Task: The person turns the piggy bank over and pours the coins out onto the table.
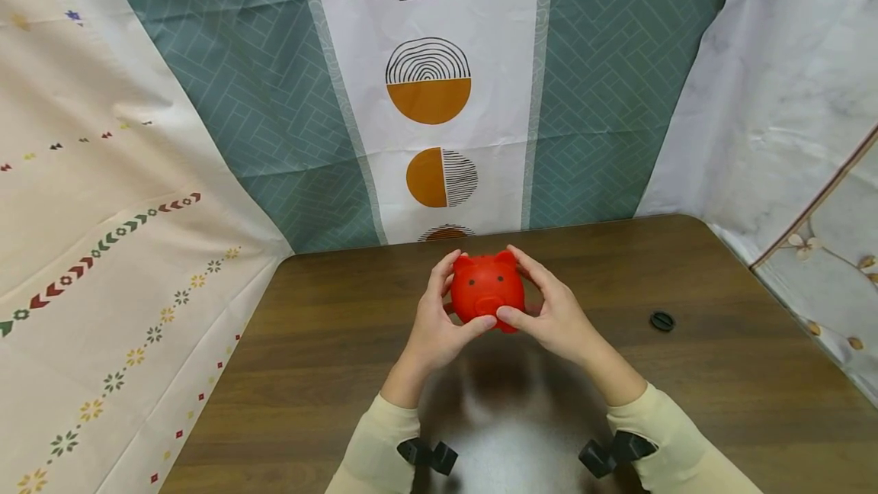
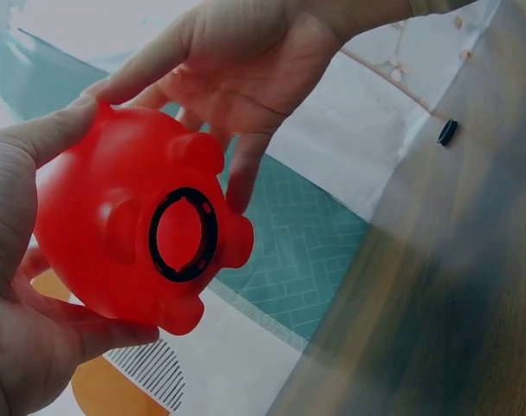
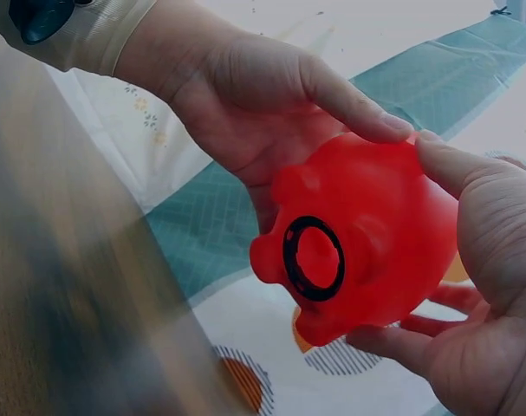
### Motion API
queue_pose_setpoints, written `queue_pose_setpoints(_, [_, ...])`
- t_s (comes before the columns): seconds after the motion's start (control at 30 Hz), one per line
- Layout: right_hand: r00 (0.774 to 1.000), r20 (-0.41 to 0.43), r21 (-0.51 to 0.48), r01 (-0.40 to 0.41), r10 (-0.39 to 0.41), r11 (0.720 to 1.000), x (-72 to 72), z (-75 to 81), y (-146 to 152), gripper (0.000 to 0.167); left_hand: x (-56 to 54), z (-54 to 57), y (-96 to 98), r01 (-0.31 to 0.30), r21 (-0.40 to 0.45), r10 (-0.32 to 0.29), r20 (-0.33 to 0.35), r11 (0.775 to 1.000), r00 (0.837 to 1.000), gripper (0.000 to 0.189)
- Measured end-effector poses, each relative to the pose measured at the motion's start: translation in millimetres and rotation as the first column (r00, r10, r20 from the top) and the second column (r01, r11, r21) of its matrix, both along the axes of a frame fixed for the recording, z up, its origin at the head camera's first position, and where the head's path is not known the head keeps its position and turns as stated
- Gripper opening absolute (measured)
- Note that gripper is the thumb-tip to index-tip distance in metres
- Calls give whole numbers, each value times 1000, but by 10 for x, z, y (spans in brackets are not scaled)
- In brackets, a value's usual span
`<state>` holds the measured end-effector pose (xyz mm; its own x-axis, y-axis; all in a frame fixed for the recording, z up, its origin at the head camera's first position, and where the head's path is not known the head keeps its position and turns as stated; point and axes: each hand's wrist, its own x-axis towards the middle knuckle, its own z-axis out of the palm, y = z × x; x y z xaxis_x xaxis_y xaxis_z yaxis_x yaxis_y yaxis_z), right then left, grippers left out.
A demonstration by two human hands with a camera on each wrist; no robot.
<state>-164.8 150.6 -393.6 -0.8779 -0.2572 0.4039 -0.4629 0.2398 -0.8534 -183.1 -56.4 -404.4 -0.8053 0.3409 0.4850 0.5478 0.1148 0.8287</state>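
Observation:
A red piggy bank is held up over the table between both hands, its face turned toward the head camera. My left hand grips one side, thumb by the snout and fingers around the back. On the other side my right hand grips it the same way, the two thumbs nearly meeting. In the left wrist view the underside of the piggy bank shows stubby feet and a black ring around an open round hole. A small black oval plug lies on the table to the right.
The brown wooden table has a rounded far corner. A patterned cloth hangs behind it, with a cream cloth at the left and a pale marbled one at the right. Black straps with small blocks sit on both sleeves.

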Motion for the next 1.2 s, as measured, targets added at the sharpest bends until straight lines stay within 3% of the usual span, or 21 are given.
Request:
queue_pose_setpoints(0.2, [995, 75, 24, -65, 63, 998, 113, 187, -21, 80, 138, 194, -10, 19, -2, -19, -7, 1000, 1000, 85])
queue_pose_setpoints(0.37, [994, 82, -4, -76, 76, 997, 117, 179, -22, 79, 133, 196, -28, 49, -10, -49, 62, 999, 997, 85])
queue_pose_setpoints(0.47, [995, 63, -28, -72, 73, 997, 108, 154, -20, 78, 84, 131, -45, 61, -14, -60, 89, 998, 994, 88])
queue_pose_setpoints(0.6, [998, 4, -25, -62, 62, 998, 22, 21, -2, 79, 45, 90, -73, 70, -22, -68, 56, 997, 996, 88])
queue_pose_setpoints(0.77, [998, -39, -9, -41, 41, 999, 64, 61, -21, 79, 100, 178, -85, 88, -18, -88, 2, 996, 996, 88])
queue_pose_setpoints(0.9, [999, 0, -8, -40, 40, 999, 94, 105, -37, 77, 45, 113, -86, 102, -27, -100, 59, 994, 993, 89])
queue_pose_setpoints(1.03, [998, 58, 1, -35, 35, 999, -31, -82, -16, 75, -74, -57, -93, 97, -79, -82, 168, 992, 982, 89])
queue_pose_setpoints(1.2, [991, 127, -6, -35, 35, 999, -169, -284, 11, 74, -203, -256, -111, 77, -106, -53, 218, 991, 975, 86])
